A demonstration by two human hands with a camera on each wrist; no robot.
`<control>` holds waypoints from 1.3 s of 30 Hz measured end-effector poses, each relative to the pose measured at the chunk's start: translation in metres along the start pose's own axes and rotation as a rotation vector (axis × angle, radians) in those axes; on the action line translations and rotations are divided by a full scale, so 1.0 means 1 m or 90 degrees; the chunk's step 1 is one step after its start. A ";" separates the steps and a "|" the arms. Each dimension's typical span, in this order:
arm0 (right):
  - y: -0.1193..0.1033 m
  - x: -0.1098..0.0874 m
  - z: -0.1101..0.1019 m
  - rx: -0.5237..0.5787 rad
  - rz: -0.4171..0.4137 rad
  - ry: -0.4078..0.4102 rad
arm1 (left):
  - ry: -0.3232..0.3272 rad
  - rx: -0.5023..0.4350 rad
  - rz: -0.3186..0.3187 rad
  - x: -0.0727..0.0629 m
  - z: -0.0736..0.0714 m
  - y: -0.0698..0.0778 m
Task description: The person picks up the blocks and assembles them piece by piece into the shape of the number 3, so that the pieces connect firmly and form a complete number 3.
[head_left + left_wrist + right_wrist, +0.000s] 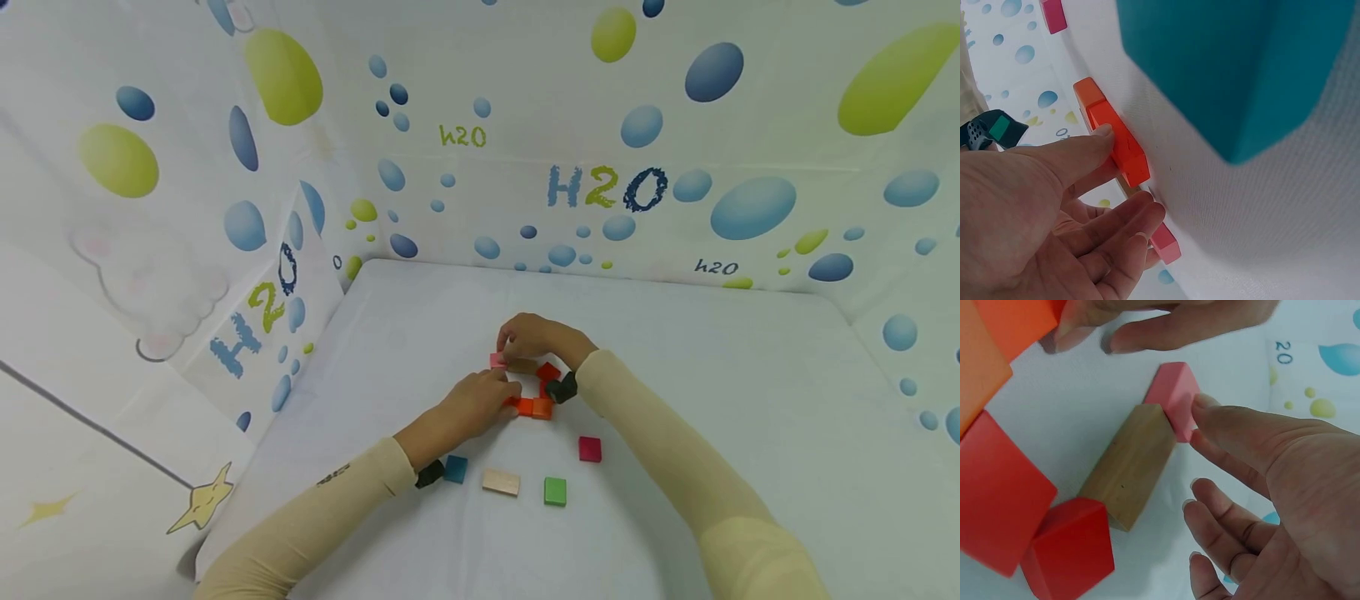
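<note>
Several small blocks are laid out in a ring. My left hand [472,406] pinches an orange-red block [1124,147] at the near side of this ring, its thumb on one face. Beside that block sits an orange block [542,408]. At the far side my right hand [534,336] has thumb and index fingertips at a pink block [1174,400], its other fingers loosely bent. The pink block meets one end of a long wooden block [1130,465]. Two red blocks [1072,550] [1000,494] continue the ring on the right, partly hidden by the right wrist in the head view.
Closer to me lie a blue block [455,468], a light wooden block [501,482], a green block [555,492] and a crimson block [590,449]. White cloth covers the table [420,308]. A patterned curtain [525,100] stands behind it.
</note>
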State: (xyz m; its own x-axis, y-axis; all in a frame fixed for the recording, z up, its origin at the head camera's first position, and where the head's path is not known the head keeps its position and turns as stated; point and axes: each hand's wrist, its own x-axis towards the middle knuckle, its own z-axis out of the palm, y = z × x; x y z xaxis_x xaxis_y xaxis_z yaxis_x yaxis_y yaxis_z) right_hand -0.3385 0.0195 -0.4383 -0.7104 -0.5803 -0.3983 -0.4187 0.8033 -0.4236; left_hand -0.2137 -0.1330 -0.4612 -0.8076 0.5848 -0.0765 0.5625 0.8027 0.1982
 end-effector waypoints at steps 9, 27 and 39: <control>0.006 0.000 -0.002 0.012 -0.001 0.022 | -0.002 -0.001 -0.006 0.001 0.000 0.002; 0.003 0.004 0.007 0.009 0.025 -0.002 | -0.008 0.000 -0.009 0.000 0.004 -0.001; 0.001 0.003 0.005 0.008 0.028 -0.011 | -0.009 -0.002 -0.010 0.000 0.004 -0.001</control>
State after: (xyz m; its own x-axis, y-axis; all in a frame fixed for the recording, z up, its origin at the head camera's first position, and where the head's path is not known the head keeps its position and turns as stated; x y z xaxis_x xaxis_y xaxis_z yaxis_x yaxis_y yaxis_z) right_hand -0.3376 0.0178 -0.4438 -0.7186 -0.5462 -0.4304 -0.3799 0.8268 -0.4148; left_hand -0.2139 -0.1333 -0.4650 -0.8136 0.5738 -0.0937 0.5493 0.8115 0.1994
